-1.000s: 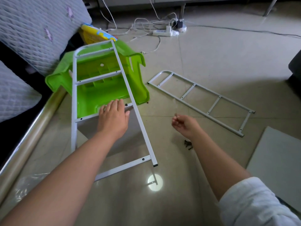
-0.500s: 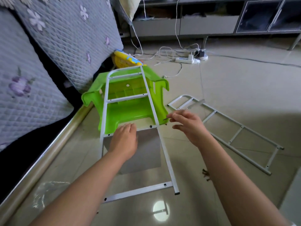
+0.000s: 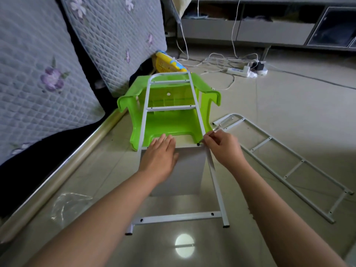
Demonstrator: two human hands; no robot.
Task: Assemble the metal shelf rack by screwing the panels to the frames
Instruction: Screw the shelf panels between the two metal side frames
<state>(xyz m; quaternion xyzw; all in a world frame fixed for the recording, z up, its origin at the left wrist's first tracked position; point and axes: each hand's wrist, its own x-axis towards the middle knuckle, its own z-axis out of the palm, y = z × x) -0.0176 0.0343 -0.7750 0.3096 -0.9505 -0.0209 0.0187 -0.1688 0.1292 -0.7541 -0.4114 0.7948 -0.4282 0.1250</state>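
Note:
A white ladder-like metal frame [image 3: 169,108] leans from the floor up over a green plastic stool [image 3: 169,128]. A grey panel [image 3: 188,170] stands under its middle rung. My left hand [image 3: 159,157] rests flat on that rung and on the panel's top edge. My right hand [image 3: 223,149] grips a thin clear-handled screwdriver [image 3: 217,128], its tip at a dark screw [image 3: 198,144] at the rung's right end. A second white frame [image 3: 294,166] lies flat on the floor to the right.
Quilted sofa cushions [image 3: 38,83] and a metal sofa rail fill the left. A yellow basket [image 3: 167,64] sits behind the stool. A power strip [image 3: 240,72] with cables lies beyond. A clear plastic bag [image 3: 71,205] lies on the floor at the left.
My right hand came in from the floor to the rung's right end, and a screw now sits there. My left hand stayed on the rung. The view has tilted upward.

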